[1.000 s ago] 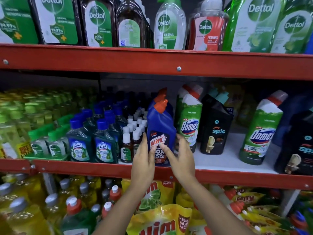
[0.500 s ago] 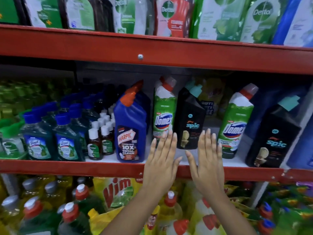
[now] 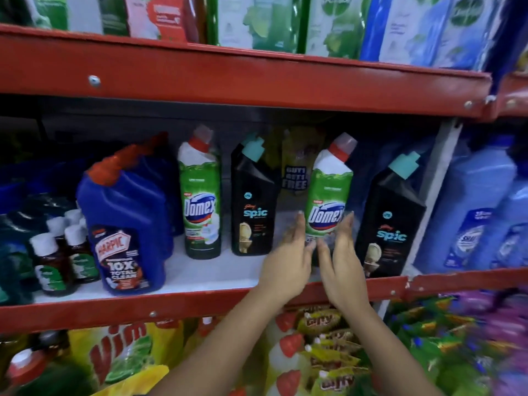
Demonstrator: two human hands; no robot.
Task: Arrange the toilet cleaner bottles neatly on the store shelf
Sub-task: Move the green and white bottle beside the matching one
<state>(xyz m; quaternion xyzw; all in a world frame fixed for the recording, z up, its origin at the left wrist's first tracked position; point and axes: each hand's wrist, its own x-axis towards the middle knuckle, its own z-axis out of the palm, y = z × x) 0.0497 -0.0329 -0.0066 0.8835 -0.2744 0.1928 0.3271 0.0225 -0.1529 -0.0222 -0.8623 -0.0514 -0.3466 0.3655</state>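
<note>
Both hands are open, palms facing: the left hand and right hand flank the base of the right Domex bottle, seemingly about to clasp it; contact is unclear. A Spic bottle stands at its 3 o'clock, another at 9. The white shelf, red-edged, sits among crowded store racks.
</note>
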